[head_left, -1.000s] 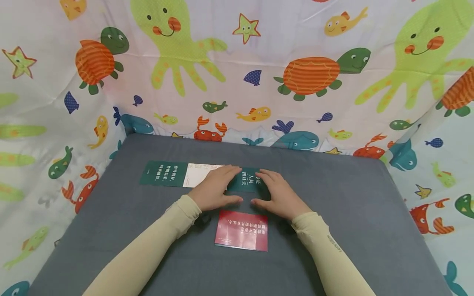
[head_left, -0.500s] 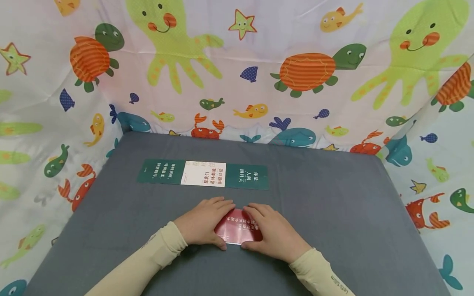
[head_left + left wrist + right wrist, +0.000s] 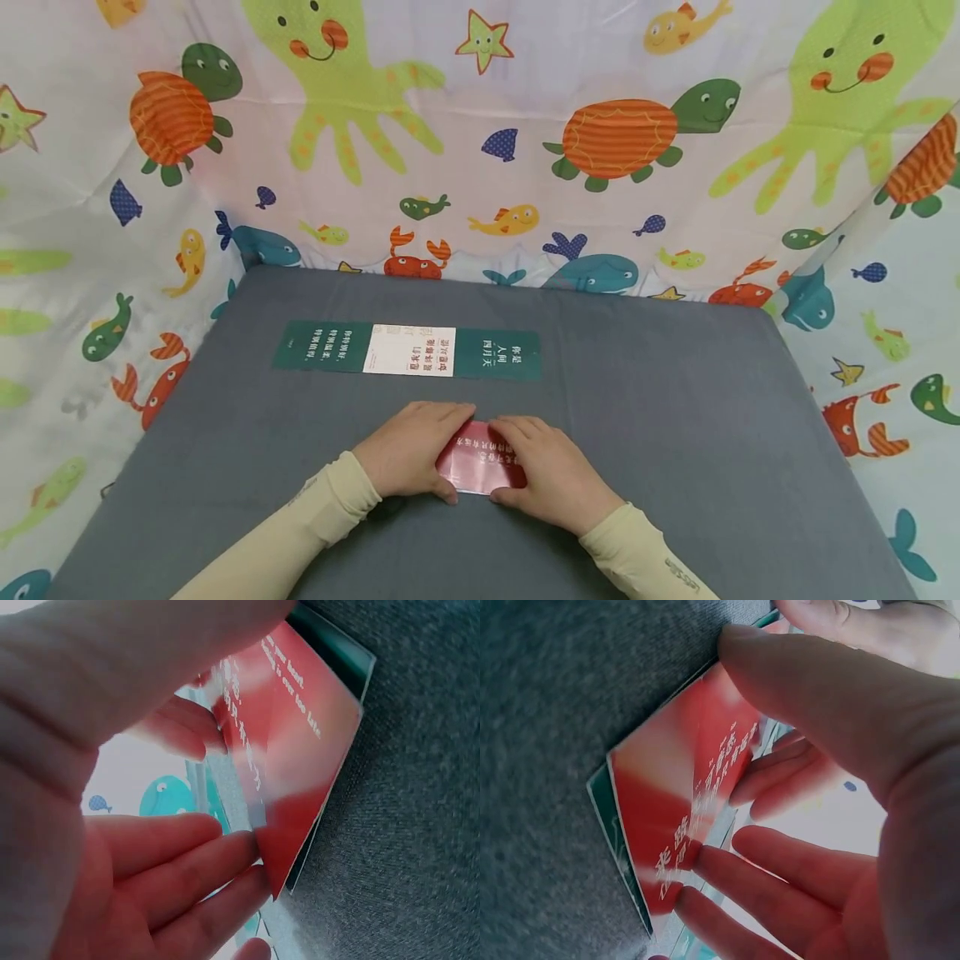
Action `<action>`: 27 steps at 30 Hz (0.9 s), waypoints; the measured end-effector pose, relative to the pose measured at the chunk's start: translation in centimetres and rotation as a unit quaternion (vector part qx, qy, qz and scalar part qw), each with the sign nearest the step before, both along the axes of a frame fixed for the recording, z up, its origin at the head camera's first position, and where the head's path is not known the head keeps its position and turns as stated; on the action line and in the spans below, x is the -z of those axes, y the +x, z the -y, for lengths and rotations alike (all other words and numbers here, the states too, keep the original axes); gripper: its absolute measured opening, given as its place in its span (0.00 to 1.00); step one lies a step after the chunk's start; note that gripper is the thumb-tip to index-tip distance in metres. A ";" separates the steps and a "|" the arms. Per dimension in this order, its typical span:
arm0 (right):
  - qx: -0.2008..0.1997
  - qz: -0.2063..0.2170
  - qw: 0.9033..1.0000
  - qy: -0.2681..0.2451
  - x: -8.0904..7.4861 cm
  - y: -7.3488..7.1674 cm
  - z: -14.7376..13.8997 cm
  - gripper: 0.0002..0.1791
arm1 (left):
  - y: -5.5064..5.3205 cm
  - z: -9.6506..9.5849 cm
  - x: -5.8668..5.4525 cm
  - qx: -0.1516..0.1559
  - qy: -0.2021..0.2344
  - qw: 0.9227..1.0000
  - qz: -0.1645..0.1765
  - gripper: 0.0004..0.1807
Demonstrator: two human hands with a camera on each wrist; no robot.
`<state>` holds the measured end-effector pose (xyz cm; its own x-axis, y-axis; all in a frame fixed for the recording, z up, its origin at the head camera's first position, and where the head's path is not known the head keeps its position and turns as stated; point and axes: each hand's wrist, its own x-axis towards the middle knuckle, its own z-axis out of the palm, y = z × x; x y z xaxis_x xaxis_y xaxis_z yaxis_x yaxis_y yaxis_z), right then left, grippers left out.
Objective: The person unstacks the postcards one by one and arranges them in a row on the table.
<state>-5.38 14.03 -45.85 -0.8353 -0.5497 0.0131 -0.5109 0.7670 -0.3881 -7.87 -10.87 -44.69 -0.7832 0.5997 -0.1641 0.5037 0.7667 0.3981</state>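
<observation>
A glossy red card [image 3: 480, 462] with white lettering lies on the grey cloth in front of the person. Beneath it, the edge of a green card [image 3: 604, 802] peeks out in the right wrist view. My left hand [image 3: 408, 450] holds the stack's left side, thumb at the near edge and fingers at the far edge. On the opposite side my right hand [image 3: 555, 475] grips it the same way. In the left wrist view, English words show on the red card [image 3: 315, 772], and the left fingertips [image 3: 251, 847] meet its far edge.
Farther back lies a row of cards: a green card [image 3: 322, 346] at left, a white card [image 3: 390, 354] in the middle, a green card [image 3: 498, 354] at right. Behind the grey table [image 3: 675, 417] hangs a curtain [image 3: 450, 167] with sea-animal prints.
Both hands came back from the right green card of the row to the red card and took hold of its sides. Over the last half second they have barely moved.
</observation>
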 end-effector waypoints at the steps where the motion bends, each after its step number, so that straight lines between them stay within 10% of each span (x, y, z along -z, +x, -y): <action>1: 0.000 0.001 1.000 -0.001 0.0 0.0 0.0 0.47 | 0.0 0.0 0.0 0.001 -0.002 1.000 0.002 0.62; 27: 0.003 0.015 1.000 -0.021 0.1 -0.5 -0.2 0.45 | -0.2 -0.1 -0.3 -0.015 0.006 1.000 0.016 0.52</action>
<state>-5.88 14.20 -45.92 -0.8384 -0.5450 0.0100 -0.4944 0.7526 -0.4348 -8.03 -10.76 -44.39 -0.7960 0.5776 -0.1814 0.4671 0.7765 0.4229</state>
